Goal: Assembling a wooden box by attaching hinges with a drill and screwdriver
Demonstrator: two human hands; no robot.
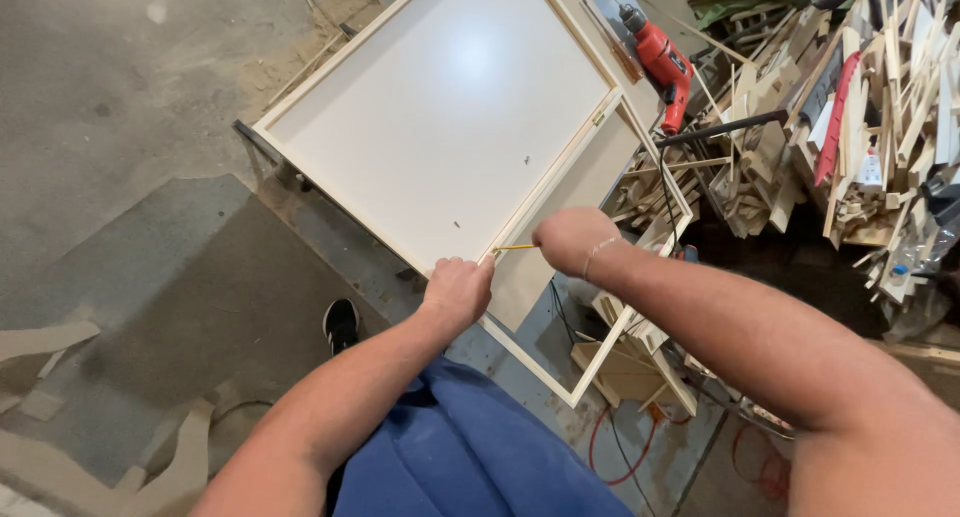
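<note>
A large white panel [450,107] with a pale wooden frame lies flat in front of me. My left hand [458,289] is closed on the frame's near edge, close to a corner. My right hand [570,239] is curled around a thin yellow tool [515,247], maybe a pencil, whose tip points at the frame edge just above my left hand. Most of the tool is hidden inside the fist. A second framed section [560,277] reaches down to the right of my hands.
A red power drill [660,65] lies on the panel's far right corner. A heap of wood offcuts [850,117] fills the right side. Orange cable [620,457] runs on the floor below. My black shoe [341,324] stands beside the panel on grey concrete with sawdust.
</note>
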